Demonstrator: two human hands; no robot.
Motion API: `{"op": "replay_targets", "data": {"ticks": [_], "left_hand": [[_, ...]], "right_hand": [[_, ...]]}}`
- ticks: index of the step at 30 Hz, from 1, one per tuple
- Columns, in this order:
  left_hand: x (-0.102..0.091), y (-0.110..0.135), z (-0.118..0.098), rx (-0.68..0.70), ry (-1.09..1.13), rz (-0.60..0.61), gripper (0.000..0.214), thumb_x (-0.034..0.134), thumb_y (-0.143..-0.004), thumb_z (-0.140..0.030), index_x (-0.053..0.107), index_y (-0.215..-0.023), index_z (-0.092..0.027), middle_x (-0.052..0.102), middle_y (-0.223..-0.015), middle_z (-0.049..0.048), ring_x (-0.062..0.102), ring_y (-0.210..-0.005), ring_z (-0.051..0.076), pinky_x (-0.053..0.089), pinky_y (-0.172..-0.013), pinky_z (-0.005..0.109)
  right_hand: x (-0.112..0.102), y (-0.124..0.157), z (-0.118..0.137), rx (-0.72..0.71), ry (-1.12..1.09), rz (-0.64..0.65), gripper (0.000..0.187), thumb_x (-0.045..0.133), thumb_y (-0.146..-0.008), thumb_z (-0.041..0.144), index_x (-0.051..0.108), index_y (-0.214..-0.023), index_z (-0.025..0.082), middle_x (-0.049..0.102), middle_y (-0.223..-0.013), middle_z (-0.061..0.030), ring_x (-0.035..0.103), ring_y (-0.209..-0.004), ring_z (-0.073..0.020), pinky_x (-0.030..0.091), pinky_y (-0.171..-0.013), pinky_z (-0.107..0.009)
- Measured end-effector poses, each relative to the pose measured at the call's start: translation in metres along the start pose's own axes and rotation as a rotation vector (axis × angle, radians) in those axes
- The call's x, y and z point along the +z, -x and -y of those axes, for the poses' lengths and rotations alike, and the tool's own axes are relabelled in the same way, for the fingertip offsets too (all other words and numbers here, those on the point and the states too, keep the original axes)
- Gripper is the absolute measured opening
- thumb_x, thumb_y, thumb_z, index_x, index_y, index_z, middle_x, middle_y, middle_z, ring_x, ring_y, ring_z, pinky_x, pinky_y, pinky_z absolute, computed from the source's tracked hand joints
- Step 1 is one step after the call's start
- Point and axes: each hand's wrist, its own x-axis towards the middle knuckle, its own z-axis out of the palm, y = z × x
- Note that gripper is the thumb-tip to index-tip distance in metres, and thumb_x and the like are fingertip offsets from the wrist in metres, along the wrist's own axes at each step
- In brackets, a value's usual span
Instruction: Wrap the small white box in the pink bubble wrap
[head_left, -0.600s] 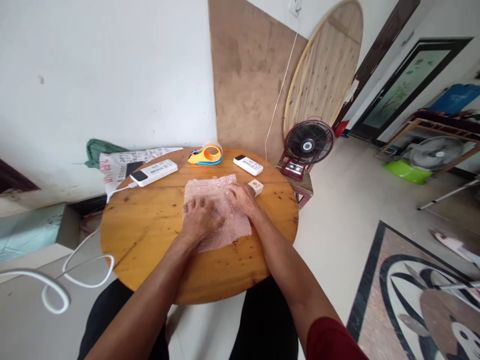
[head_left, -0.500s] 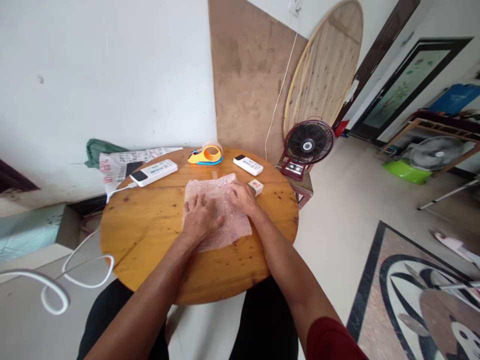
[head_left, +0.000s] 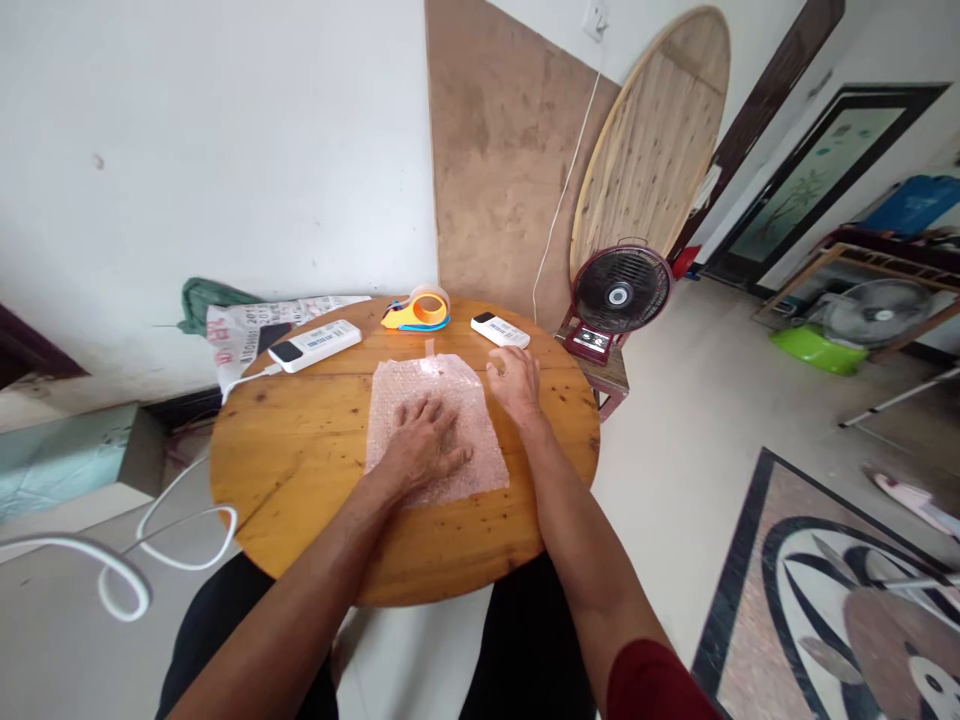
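A pink sheet of bubble wrap point(head_left: 420, 385) lies flat in the middle of a round wooden table point(head_left: 300, 450). My left hand point(head_left: 424, 440) rests on it, palm down, fingers spread. My right hand point(head_left: 514, 380) is off the sheet's right edge, on the table. Its fingers curl down over the spot where a small white box lay, and the box is hidden beneath them. Just beyond that hand lies a short white remote point(head_left: 500, 331).
An orange and blue tape dispenser point(head_left: 417, 310) and a long white remote point(head_left: 315, 345) sit at the table's far side. A white cable point(head_left: 150, 520) hangs off the left edge. A dark red fan point(head_left: 619, 293) stands on a stool to the right.
My right hand left the bubble wrap and moved right, covering the small white box. My left hand slid a little towards the sheet's middle. The view shifted slightly.
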Motion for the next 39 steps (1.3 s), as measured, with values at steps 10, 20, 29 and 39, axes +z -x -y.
{"op": "replay_targets", "data": {"ticks": [10, 20, 29, 39], "left_hand": [[0.001, 0.000, 0.001, -0.014, -0.009, 0.020, 0.065, 0.052, -0.082, -0.057, 0.050, -0.136, -0.021, 0.041, -0.148, 0.0150, 0.029, -0.140, 0.037, 0.020, -0.111, 0.059], [-0.004, 0.000, -0.001, 0.013, 0.021, 0.003, 0.059, 0.052, -0.082, -0.057, 0.055, -0.130, -0.022, 0.047, -0.143, 0.0152, 0.032, -0.137, 0.038, 0.020, -0.110, 0.061], [0.005, -0.002, 0.003, 0.007, 0.070, 0.009, 0.069, 0.054, -0.083, -0.053, 0.044, -0.141, -0.018, 0.043, -0.147, 0.0163, 0.027, -0.139, 0.040, 0.013, -0.113, 0.061], [0.002, -0.004, 0.005, 0.025, 0.135, -0.028, 0.067, 0.057, -0.079, -0.050, 0.046, -0.140, -0.022, 0.042, -0.147, 0.0141, 0.028, -0.139, 0.039, 0.015, -0.112, 0.062]], "right_hand": [[-0.007, -0.008, -0.017, 0.307, 0.058, 0.216, 0.047, 0.056, -0.080, 0.034, 0.055, -0.125, 0.020, 0.067, -0.113, -0.0114, 0.060, -0.108, -0.0299, 0.042, -0.096, -0.047], [-0.040, 0.006, 0.014, -0.154, -1.173, 0.499, 0.054, 0.066, -0.077, 0.034, 0.055, -0.128, 0.021, 0.066, -0.115, -0.0055, 0.062, -0.102, -0.0195, 0.049, -0.088, -0.031], [-0.018, 0.012, 0.036, -0.259, -0.977, 0.773, 0.047, 0.064, -0.081, 0.027, 0.058, -0.126, 0.015, 0.064, -0.118, -0.0069, 0.058, -0.107, -0.0188, 0.045, -0.093, -0.031], [0.002, 0.005, 0.016, -0.100, -0.511, 0.476, 0.047, 0.061, -0.080, 0.023, 0.058, -0.126, 0.017, 0.067, -0.111, -0.0059, 0.061, -0.096, -0.0181, 0.047, -0.086, -0.030]]}}
